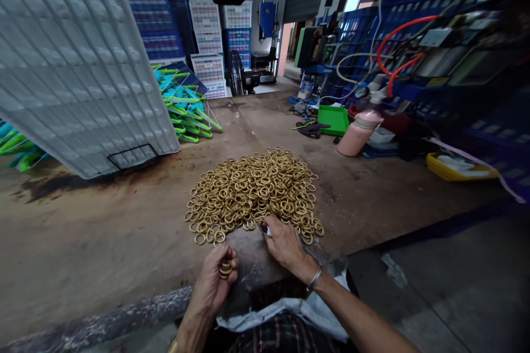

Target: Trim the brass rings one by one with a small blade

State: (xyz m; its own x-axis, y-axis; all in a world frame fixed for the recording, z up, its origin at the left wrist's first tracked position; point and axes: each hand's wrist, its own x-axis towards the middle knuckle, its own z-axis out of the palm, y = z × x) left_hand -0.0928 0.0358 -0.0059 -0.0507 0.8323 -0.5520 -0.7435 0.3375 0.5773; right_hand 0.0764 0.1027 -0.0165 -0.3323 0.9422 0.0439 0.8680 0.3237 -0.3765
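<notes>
Most of the work looks to lie ahead, as I judge it from my distant post: the great bulk of the gold-coloured rings sits in one loose heap, and only a few are in hand. I cannot tell how many, if any, are finished, since nothing I can see marks a handled ring from an unhandled one. The heap spreads across the near middle of the brown, stained surface, piled thickest at its centre and thinning to single rings along the front edge, where it curves inward between the two hands. The left hand is just in front of the heap's left side, its grip closed, with fingers curled round a small stack of rings; I cannot count them. The right hand reaches to the heap's front edge, fingers bent and close together, touching or almost touching the nearest rings. At its fingertips shows a small dark-and-white object; whether that grip is closed on it, or it is worn on a finger, I cannot tell. The rings look alike: round, plain, open-centred bands with a dull brassy shine, some flat, many tilted against or overlapping their neighbours. I see none that looks broken, though the deeper ones are hidden.
</notes>
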